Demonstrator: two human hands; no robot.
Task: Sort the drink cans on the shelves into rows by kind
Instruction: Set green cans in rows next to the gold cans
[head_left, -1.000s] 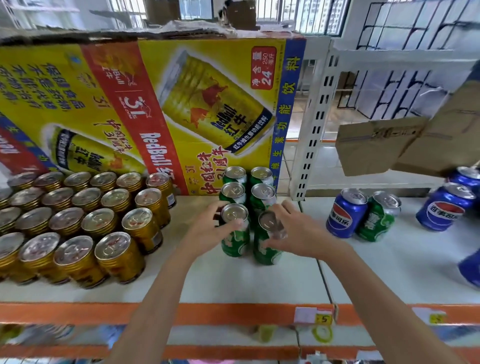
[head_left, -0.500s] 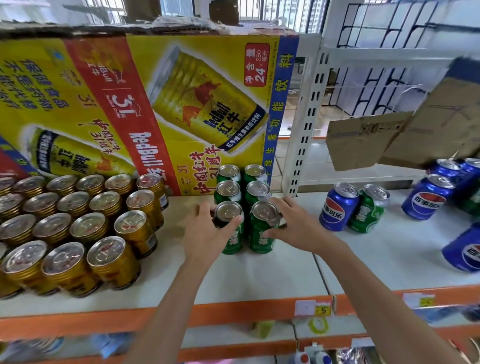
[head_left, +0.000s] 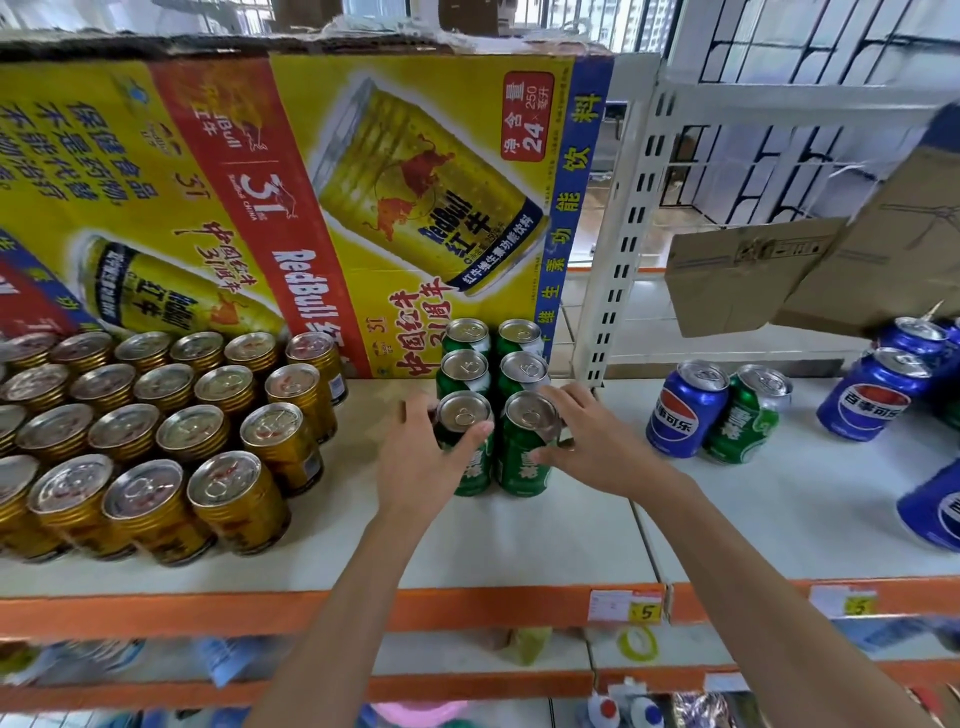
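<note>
Both hands square up the green cans' front pair at shelf centre, left hand fingers curled round the left front can, right hand round its neighbour; next, I judge, fetch the stray green can at three o'clock.

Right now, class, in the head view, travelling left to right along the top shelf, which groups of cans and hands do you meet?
Gold cans → left hand → green cans in two rows → right hand → blue can → lone green can → more blue cans.
</note>
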